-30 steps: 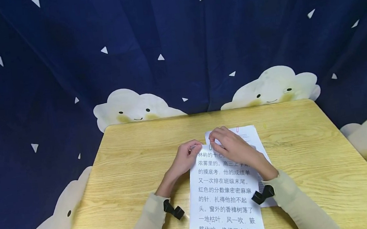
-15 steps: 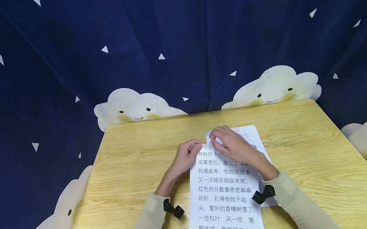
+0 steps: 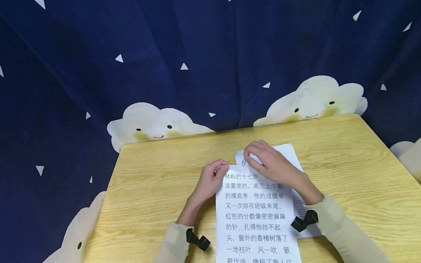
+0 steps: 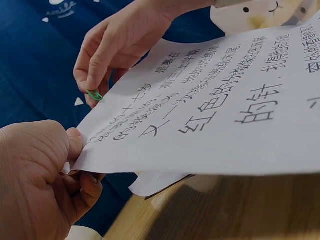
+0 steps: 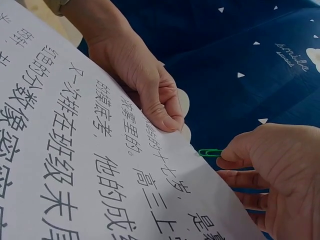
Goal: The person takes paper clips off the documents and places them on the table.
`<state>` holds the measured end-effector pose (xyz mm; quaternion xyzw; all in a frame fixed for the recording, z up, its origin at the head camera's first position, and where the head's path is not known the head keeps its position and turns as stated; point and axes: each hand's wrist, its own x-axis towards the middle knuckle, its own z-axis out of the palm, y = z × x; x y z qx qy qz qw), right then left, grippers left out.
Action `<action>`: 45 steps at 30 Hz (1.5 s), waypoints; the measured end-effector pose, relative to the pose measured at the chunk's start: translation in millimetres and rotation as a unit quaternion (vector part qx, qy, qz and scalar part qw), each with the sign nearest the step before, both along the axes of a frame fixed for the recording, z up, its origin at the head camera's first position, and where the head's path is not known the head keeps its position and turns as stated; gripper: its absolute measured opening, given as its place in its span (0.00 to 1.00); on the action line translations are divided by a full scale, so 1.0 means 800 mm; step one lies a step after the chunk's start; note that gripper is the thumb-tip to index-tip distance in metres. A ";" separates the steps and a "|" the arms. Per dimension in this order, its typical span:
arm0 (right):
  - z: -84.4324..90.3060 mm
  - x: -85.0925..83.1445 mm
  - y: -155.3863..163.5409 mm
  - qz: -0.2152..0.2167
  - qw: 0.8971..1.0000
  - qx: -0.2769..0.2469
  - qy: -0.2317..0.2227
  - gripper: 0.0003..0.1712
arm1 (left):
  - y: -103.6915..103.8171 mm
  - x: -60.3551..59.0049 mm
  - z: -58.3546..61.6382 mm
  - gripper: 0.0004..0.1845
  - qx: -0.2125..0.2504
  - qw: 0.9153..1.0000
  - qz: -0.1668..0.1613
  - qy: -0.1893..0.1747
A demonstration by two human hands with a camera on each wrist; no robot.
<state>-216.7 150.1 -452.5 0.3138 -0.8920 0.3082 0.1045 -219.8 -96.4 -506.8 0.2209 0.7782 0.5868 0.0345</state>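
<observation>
The right hand (image 3: 271,163) has drawn back from the printed sheet (image 3: 256,223), uncovering more of its top line, and now seems to pinch the green paper clip (image 5: 210,152) at the sheet's top edge.

My left hand (image 3: 209,181) pinching the far left corner of the printed sheet (image 3: 256,223) lying on the table (image 3: 156,203) before me, my right hand (image 3: 269,164) holding a paper clip (image 5: 210,152) at the sheet's far edge, another sheet (image 3: 291,151) lying underneath, sticking out to the right, curtain (image 3: 188,45) hanging behind the table.
</observation>
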 end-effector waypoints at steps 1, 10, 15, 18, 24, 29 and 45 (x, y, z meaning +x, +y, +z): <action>0.000 0.000 0.000 -0.002 1.000 0.001 -0.002 0.06 | 0.000 0.000 0.000 0.11 -0.001 1.000 0.000 0.000; 0.000 -0.001 0.008 -0.007 1.000 -0.006 -0.010 0.05 | -0.002 -0.002 -0.001 0.11 -0.011 1.000 0.003 0.001; 0.004 -0.001 0.013 -0.010 1.000 -0.004 -0.012 0.03 | -0.003 -0.003 -0.003 0.10 -0.010 1.000 0.007 0.000; 0.008 -0.002 0.016 -0.009 1.000 -0.004 -0.012 0.03 | -0.005 -0.005 -0.005 0.10 -0.008 1.000 0.010 -0.002; 0.012 -0.008 0.026 -0.009 1.000 -0.015 -0.005 0.02 | -0.009 -0.008 -0.006 0.11 -0.003 1.000 0.016 -0.007; 0.015 -0.012 0.035 -0.010 1.000 -0.020 0.004 0.04 | -0.014 -0.009 -0.004 0.11 -0.009 1.000 0.023 -0.002; 0.025 -0.022 0.072 -0.040 0.997 -0.060 -0.015 0.06 | -0.032 -0.021 -0.009 0.11 -0.006 0.999 0.047 0.014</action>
